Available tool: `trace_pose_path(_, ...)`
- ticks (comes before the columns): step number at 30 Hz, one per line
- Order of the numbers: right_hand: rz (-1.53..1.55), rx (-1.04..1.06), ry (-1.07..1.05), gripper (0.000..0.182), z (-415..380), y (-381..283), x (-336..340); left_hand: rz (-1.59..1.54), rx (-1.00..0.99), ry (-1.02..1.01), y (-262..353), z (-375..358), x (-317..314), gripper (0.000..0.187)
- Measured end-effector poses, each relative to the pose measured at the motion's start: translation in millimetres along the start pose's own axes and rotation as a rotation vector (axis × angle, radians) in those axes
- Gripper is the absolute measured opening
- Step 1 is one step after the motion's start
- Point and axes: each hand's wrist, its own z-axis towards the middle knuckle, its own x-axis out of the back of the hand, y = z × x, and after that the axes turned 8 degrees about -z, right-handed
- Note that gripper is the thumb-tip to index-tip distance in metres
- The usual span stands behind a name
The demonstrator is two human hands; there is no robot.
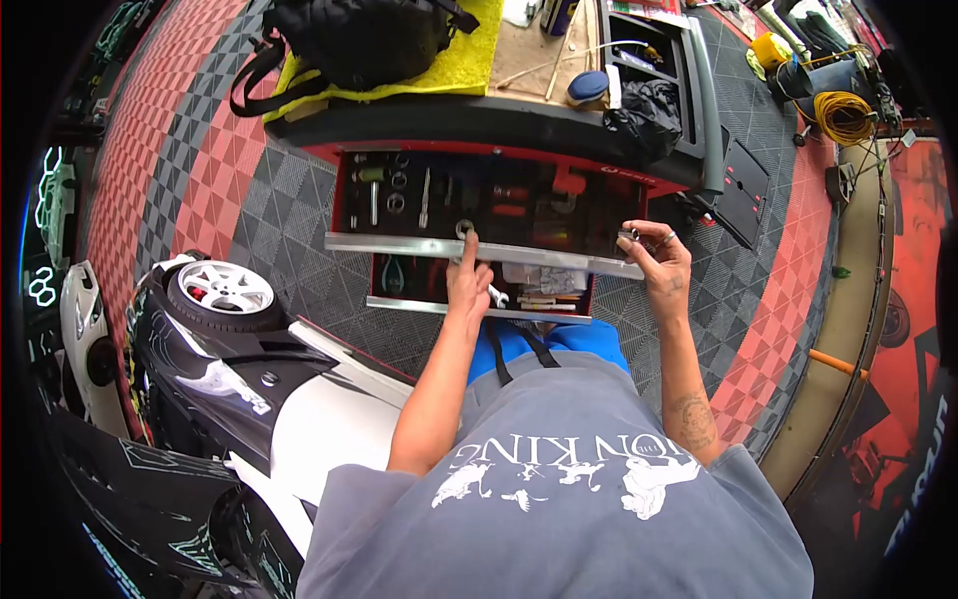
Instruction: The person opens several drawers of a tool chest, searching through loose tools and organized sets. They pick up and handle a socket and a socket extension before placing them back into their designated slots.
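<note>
My left hand (468, 285) is over the front edge of the open upper drawer (399, 245). Its index finger stretches to a round metal socket (464, 228) just inside. The other fingers curl, and the shiny end of a wrench (498, 297) sticks out beside them; the rest of it is hidden. At the drawer's right corner, my right hand (663, 264) pinches a small metal socket (631, 236) between thumb and fingers. More sockets and a long extension bar (425, 198) lie in the drawer's left part, with red pieces (510, 203) further right.
Below, a second drawer (469, 311) is partly open, holding pliers (392, 272). The tool cart top carries a black bag (364, 45) on a yellow towel (469, 60) and a black plastic bag (647, 112). A black and white vehicle body (339, 419) with a white-spoked wheel (228, 288) stands left.
</note>
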Motion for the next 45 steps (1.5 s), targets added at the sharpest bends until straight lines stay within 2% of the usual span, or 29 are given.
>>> trace_pose_path(2, -0.005, -0.004, 0.012, 0.019, -5, 2, 2, 0.006, -0.051, -0.005, 1, 22, -17, 0.031)
trace_pose_path(3, 0.003, -0.006, -0.014, 0.019, -6, 7, 5, 0.003, -0.028, -0.045, 4, 36, -23, 0.032)
trace_pose_path(10, -0.079, 0.068, -0.211, 0.020, -10, 8, 36, -0.089, -0.216, -0.115, 0, 82, -74, 0.031)
trace_pose_path(14, -0.099, 0.045, -0.236, 0.020, -17, 17, 59, -0.132, -0.262, -0.173, -6, 94, -77, 0.030)
trace_pose_path(16, -0.087, 0.007, -0.251, 0.020, -15, 21, 68, -0.133, -0.328, -0.174, -15, 95, -71, 0.038)
trace_pose_path(17, -0.103, 0.009, -0.262, 0.020, -14, 23, 72, -0.149, -0.344, -0.166, -24, 96, -63, 0.038)
trace_pose_path(19, -0.123, -0.005, -0.285, 0.020, -15, 24, 81, -0.202, -0.304, -0.015, -42, 102, -45, 0.051)
trace_pose_path(20, -0.146, 0.000, -0.290, 0.021, -19, 27, 86, -0.198, -0.308, -0.021, -47, 102, -43, 0.051)
trace_pose_path(22, -0.154, -0.005, -0.286, 0.020, -23, 31, 91, -0.169, -0.233, 0.107, -60, 108, -50, 0.055)
trace_pose_path(23, -0.170, -0.019, -0.287, 0.020, -24, 30, 95, -0.188, -0.246, 0.040, -63, 113, -56, 0.047)
trace_pose_path(26, -0.110, -0.086, -0.313, 0.019, -30, 36, 106, -0.198, -0.260, 0.016, -71, 133, -71, 0.039)
trace_pose_path(27, -0.194, -0.045, -0.308, 0.019, -32, 37, 109, -0.256, -0.245, -0.046, -72, 140, -73, 0.032)
trace_pose_path(29, -0.192, -0.058, -0.312, 0.019, -31, 36, 115, -0.255, -0.263, -0.050, -72, 146, -72, 0.031)
trace_pose_path(34, -0.162, -0.036, -0.322, 0.019, -23, 38, 118, -0.165, -0.282, 0.065, -73, 117, -71, 0.033)
trace_pose_path(35, -0.125, -0.032, -0.329, 0.019, -20, 38, 115, -0.159, -0.287, 0.030, -80, 126, -51, 0.033)
trace_pose_path(40, -0.161, -0.024, -0.356, 0.019, 7, 45, 96, -0.083, -0.308, 0.201, -88, 58, -15, 0.033)
trace_pose_path(42, -0.163, 0.023, -0.375, 0.020, 21, 51, 78, -0.084, -0.309, 0.278, -93, 35, 1, 0.035)
trace_pose_path(44, -0.178, -0.005, -0.369, 0.022, 33, 65, 57, -0.036, -0.249, 0.268, -93, 15, 26, 0.040)
trace_pose_path(45, -0.183, -0.008, -0.380, 0.022, 41, 71, 48, -0.088, -0.290, 0.353, -96, 2, 15, 0.047)
